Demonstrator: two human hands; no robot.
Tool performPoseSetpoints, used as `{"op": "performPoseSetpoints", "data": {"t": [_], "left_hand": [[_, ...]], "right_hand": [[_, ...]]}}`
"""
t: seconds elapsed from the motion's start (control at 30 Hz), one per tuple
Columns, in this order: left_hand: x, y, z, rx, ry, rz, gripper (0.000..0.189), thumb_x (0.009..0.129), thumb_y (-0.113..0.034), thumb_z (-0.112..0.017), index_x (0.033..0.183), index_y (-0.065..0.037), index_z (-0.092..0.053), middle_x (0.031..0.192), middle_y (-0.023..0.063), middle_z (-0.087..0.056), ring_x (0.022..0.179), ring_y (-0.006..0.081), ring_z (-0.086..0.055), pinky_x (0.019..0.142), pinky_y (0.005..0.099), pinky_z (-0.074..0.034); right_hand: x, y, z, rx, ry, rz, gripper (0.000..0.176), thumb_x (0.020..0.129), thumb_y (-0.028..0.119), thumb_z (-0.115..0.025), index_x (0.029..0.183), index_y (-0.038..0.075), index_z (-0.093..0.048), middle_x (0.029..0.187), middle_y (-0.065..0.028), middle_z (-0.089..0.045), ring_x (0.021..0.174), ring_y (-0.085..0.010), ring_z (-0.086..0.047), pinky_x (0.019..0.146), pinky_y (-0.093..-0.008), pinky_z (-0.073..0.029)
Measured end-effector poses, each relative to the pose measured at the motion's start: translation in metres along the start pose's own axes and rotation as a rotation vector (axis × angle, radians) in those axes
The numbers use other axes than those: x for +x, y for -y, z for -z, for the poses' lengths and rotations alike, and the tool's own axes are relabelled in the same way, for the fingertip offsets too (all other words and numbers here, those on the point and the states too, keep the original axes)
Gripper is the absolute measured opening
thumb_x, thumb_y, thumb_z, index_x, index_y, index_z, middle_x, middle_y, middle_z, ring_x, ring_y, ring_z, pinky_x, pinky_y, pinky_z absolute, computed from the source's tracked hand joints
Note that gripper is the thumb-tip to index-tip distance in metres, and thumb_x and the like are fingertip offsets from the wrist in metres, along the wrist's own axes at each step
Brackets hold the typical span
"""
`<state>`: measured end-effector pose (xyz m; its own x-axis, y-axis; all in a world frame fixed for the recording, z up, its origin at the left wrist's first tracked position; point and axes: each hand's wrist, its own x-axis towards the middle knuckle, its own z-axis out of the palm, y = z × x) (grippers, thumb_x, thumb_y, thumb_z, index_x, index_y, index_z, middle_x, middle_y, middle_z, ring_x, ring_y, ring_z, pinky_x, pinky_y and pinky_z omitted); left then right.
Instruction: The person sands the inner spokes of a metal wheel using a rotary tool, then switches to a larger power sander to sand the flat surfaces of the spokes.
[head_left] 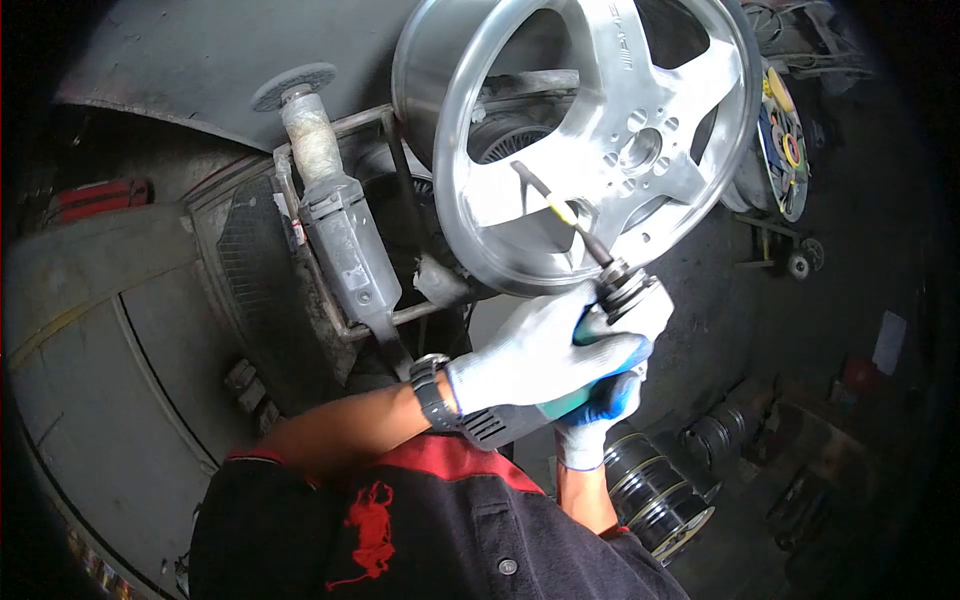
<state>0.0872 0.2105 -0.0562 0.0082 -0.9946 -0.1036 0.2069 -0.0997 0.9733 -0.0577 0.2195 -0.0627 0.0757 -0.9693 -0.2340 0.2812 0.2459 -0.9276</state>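
Both my hands wear white work gloves with blue on them. My left hand, with a black watch on its wrist, is closed around the front of a grey and green straight die grinder. Lower on the same tool, my right hand is wrapped round the body. The grinder's long dark shaft, with a yellow band, points up and left. Its tip overlaps a spoke of a bare-metal alloy wheel; contact cannot be told. The wheel stands upright, its spoked face toward me.
Left of the wheel, a grey power tool with a round disc rests against a metal frame. Dark wheels lie stacked at lower right. A round board with coloured rings stands at right. A red object lies far left.
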Motion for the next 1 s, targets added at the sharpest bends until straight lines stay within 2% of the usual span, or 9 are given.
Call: {"op": "performPoseSetpoints", "data": {"t": [0.1, 0.2, 0.27, 0.3, 0.4, 0.6, 0.77, 0.8, 1.0], "left_hand": [[-0.019, 0.001, 0.003, 0.065, -0.032, -0.031, 0.042, 0.089, -0.029, -0.071, 0.113, 0.002, -0.058, 0.093, 0.0169, -0.069, 0.086, 0.0315, -0.069, 0.077, 0.0387, -0.052], [-0.025, 0.003, 0.002, 0.020, -0.122, -0.044, 0.043, 0.088, -0.029, -0.072, 0.113, 0.004, -0.058, 0.090, 0.0184, -0.068, 0.081, 0.0333, -0.069, 0.074, 0.0388, -0.052], [-0.019, -0.002, 0.007, 0.040, -0.094, -0.031, 0.042, 0.088, -0.029, -0.072, 0.111, 0.004, -0.058, 0.086, 0.0175, -0.068, 0.078, 0.0328, -0.069, 0.071, 0.0387, -0.052], [-0.014, -0.003, 0.006, 0.060, -0.061, -0.014, 0.041, 0.088, -0.029, -0.073, 0.109, 0.003, -0.059, 0.083, 0.0167, -0.067, 0.075, 0.0323, -0.068, 0.068, 0.0386, -0.051], [-0.010, -0.006, 0.006, 0.014, -0.083, -0.067, 0.039, 0.086, -0.029, -0.074, 0.102, 0.003, -0.058, 0.076, 0.0132, -0.064, 0.068, 0.0286, -0.066, 0.062, 0.0380, -0.049], [-0.031, 0.013, 0.009, -0.029, -0.086, -0.091, 0.051, 0.087, -0.032, -0.070, 0.122, 0.004, -0.057, 0.091, 0.0171, -0.067, 0.083, 0.0315, -0.068, 0.077, 0.0412, -0.050], [-0.015, -0.003, 0.012, 0.039, -0.049, -0.102, 0.043, 0.087, -0.035, -0.071, 0.105, 0.002, -0.059, 0.079, 0.0146, -0.065, 0.073, 0.0329, -0.067, 0.066, 0.0407, -0.050], [-0.011, -0.009, 0.014, 0.030, -0.008, -0.058, 0.044, 0.088, -0.035, -0.071, 0.107, 0.003, -0.059, 0.079, 0.0145, -0.065, 0.073, 0.0327, -0.067, 0.067, 0.0407, -0.050], [-0.022, 0.008, 0.013, -0.040, -0.054, -0.158, 0.048, 0.089, -0.036, -0.069, 0.115, 0.003, -0.059, 0.081, 0.0141, -0.066, 0.073, 0.0311, -0.068, 0.069, 0.0394, -0.050]], "right_hand": [[-0.014, -0.011, 0.014, -0.088, 0.105, 0.009, 0.081, 0.092, 0.046, -0.064, 0.152, 0.005, -0.028, 0.145, -0.0113, -0.046, 0.131, -0.0230, -0.048, 0.112, -0.0397, -0.039], [-0.017, -0.011, 0.012, -0.058, 0.010, -0.065, 0.071, 0.088, 0.050, -0.062, 0.140, 0.005, -0.045, 0.132, -0.0116, -0.057, 0.121, -0.0245, -0.056, 0.107, -0.0410, -0.043], [-0.010, -0.007, 0.008, 0.019, 0.048, -0.117, 0.081, 0.092, 0.049, -0.062, 0.151, 0.004, -0.030, 0.144, -0.0108, -0.047, 0.129, -0.0229, -0.050, 0.112, -0.0395, -0.039], [-0.010, -0.008, -0.003, -0.022, -0.050, -0.016, 0.067, 0.090, 0.048, -0.061, 0.139, 0.005, -0.048, 0.132, -0.0111, -0.058, 0.120, -0.0239, -0.057, 0.107, -0.0413, -0.043], [-0.010, -0.008, -0.002, -0.062, -0.122, -0.017, 0.067, 0.090, 0.049, -0.062, 0.138, 0.005, -0.048, 0.131, -0.0108, -0.058, 0.121, -0.0245, -0.056, 0.107, -0.0418, -0.043], [-0.021, -0.016, 0.008, -0.202, 0.081, -0.010, 0.092, 0.087, 0.056, -0.066, 0.152, 0.004, -0.027, 0.144, -0.0116, -0.046, 0.132, -0.0218, -0.047, 0.113, -0.0388, -0.035], [-0.013, -0.010, 0.008, -0.093, -0.123, -0.080, 0.099, 0.081, 0.060, -0.071, 0.152, 0.006, -0.027, 0.144, -0.0114, -0.046, 0.132, -0.0230, -0.046, 0.113, -0.0398, -0.036], [-0.011, -0.009, 0.001, -0.030, -0.080, 0.024, 0.073, 0.087, 0.050, -0.067, 0.140, 0.005, -0.044, 0.129, -0.0109, -0.058, 0.121, -0.0252, -0.056, 0.108, -0.0417, -0.043], [-0.018, -0.011, -0.002, -0.191, -0.018, 0.053, 0.077, 0.086, 0.053, -0.066, 0.140, 0.003, -0.044, 0.128, -0.0122, -0.057, 0.120, -0.0250, -0.056, 0.108, -0.0420, -0.043]]}}
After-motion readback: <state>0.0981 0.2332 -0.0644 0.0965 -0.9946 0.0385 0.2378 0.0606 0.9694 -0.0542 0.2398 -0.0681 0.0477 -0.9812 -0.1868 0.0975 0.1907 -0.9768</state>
